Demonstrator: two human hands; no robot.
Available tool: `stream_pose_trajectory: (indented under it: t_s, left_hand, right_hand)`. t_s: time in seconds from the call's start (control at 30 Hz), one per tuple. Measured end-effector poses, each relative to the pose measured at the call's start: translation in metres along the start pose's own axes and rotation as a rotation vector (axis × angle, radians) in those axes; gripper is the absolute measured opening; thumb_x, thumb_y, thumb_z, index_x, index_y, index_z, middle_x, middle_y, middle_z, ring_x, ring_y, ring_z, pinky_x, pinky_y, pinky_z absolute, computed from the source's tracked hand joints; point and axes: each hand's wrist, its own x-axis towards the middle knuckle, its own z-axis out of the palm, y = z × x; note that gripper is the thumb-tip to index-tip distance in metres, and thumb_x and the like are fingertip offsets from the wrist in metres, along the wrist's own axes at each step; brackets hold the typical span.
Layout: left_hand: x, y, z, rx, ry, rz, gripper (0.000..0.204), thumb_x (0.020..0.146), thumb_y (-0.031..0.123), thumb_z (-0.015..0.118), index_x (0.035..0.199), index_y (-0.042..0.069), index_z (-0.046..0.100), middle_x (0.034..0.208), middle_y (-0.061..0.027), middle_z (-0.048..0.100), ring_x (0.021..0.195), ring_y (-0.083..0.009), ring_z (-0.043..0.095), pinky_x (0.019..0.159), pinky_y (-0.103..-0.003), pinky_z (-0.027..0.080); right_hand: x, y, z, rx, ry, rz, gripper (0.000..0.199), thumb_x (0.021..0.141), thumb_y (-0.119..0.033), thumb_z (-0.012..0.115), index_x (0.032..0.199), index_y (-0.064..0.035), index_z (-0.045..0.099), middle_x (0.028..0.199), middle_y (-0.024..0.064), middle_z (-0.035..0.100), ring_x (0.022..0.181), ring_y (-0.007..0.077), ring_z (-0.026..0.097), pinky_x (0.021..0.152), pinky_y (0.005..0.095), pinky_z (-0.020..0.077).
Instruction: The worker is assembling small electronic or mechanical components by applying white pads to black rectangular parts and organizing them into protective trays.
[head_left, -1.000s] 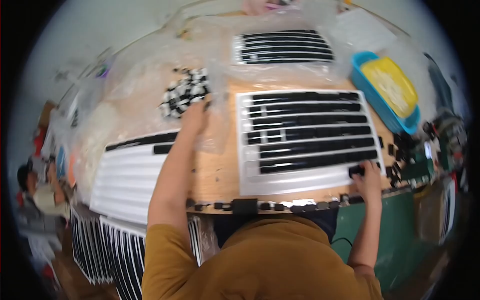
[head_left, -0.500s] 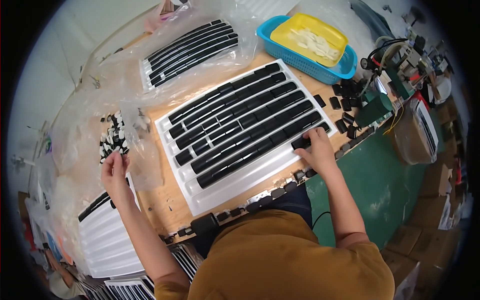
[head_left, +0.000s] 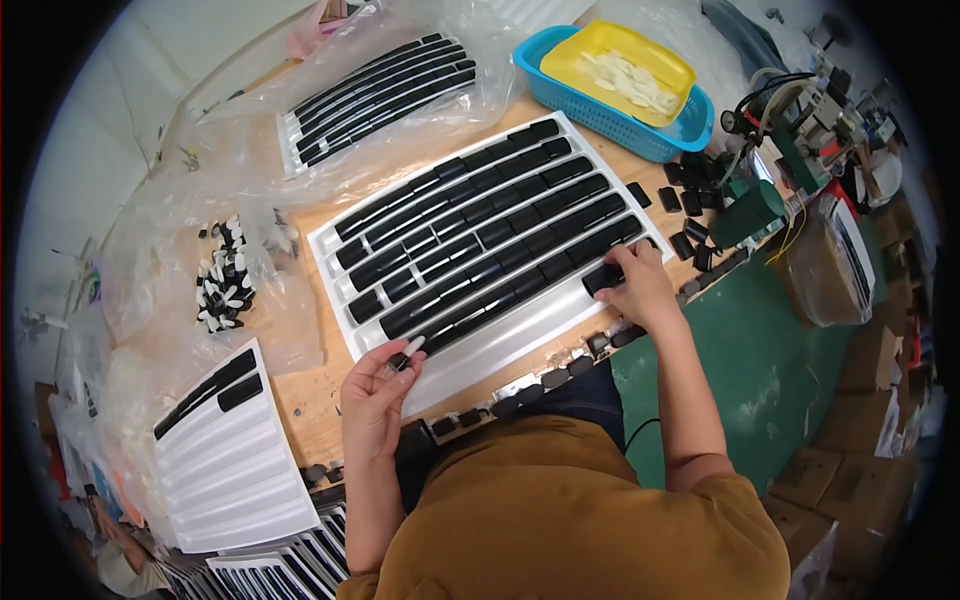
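Observation:
A white ribbed tray (head_left: pixel 335 262) lies on the wooden table before me, its grooves holding rows of shiny black pieces. Over the tray's near left corner, my left hand (head_left: pixel 375 400) pinches a small black-and-white piece (head_left: pixel 404 356) between thumb and fingers. At the other end of the nearest groove, my right hand (head_left: pixel 645 290) has thumb and fingers closed on a black rectangular piece (head_left: pixel 600 279), partly hidden by the fingers. To the left, a heap of small black-and-white pieces (head_left: pixel 224 280) lies on clear plastic.
Loose black pieces (head_left: pixel 692 200) lie right of the tray. Behind them are a blue basket (head_left: pixel 600 125) and a yellow tray (head_left: pixel 570 55) of white pieces. Another white tray (head_left: pixel 235 465) sits at left, and a filled tray (head_left: pixel 385 95) under plastic at the back. Black blocks (head_left: pixel 555 379) line the table's near edge.
My left hand has moved from the heap right and nearer, over the tray's near left corner, carrying a small black-and-white piece. My right hand has hardly moved and stays on the black rectangular piece.

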Motion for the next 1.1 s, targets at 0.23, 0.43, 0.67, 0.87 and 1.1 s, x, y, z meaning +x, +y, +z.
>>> stream_pose_trajectory:
  t_s: [0.23,0.43,0.67,0.87,1.1]
  left_hand:
    - [0.001,-0.008,0.012,0.19,0.039,-0.195,0.028,0.092,0.008,0.06,0.118,-0.004,0.059,0.096,-0.0089,0.066,0.084,-0.0169,0.067,0.074,-0.025,0.056]
    - [0.001,-0.015,0.026,0.126,0.041,-0.154,0.029,0.091,0.006,0.061,0.119,-0.003,0.059,0.093,-0.0086,0.067,0.082,-0.0171,0.068,0.071,-0.025,0.056]
    - [-0.001,-0.016,0.043,0.18,-0.045,-0.124,0.032,0.086,-0.004,0.062,0.118,-0.005,0.06,0.092,-0.0115,0.068,0.086,-0.0208,0.069,0.077,-0.028,0.056]
    - [-0.01,-0.014,0.047,0.287,-0.095,-0.097,0.032,0.085,-0.006,0.062,0.117,-0.005,0.06,0.095,-0.0113,0.069,0.085,-0.0154,0.067,0.076,-0.026,0.054]
    - [-0.014,-0.007,0.045,0.296,-0.158,-0.078,0.031,0.088,-0.003,0.062,0.118,-0.005,0.06,0.098,-0.0111,0.068,0.086,-0.0137,0.066,0.076,-0.025,0.055]
  right_hand:
    - [0.018,0.018,-0.008,0.089,-0.129,-0.233,0.045,0.057,-0.009,0.083,0.093,-0.0067,0.057,0.097,0.0109,0.054,0.095,0.0315,0.05,0.085,0.0397,0.0425]
    - [0.009,-0.002,-0.01,0.22,-0.074,-0.426,0.033,0.069,-0.012,0.077,0.093,-0.0047,0.056,0.087,0.0104,0.057,0.09,0.0314,0.053,0.081,0.0368,0.0429]
    - [-0.043,-0.088,-0.003,0.92,-0.566,-0.202,0.022,0.087,-0.007,0.067,0.107,-0.0024,0.058,0.078,-0.0008,0.061,0.06,0.0027,0.054,0.053,0.0167,0.0427]
    - [-0.053,-0.108,0.013,1.1,-0.576,-0.145,0.023,0.086,-0.013,0.07,0.107,-0.006,0.062,0.058,-0.0046,0.053,0.049,0.0035,0.044,0.046,0.0203,0.0323]
    - [-0.052,-0.11,0.01,0.899,-0.514,-0.357,0.022,0.088,-0.018,0.068,0.105,-0.0058,0.061,0.056,0.0002,0.052,0.049,0.0079,0.046,0.047,0.0251,0.0348]
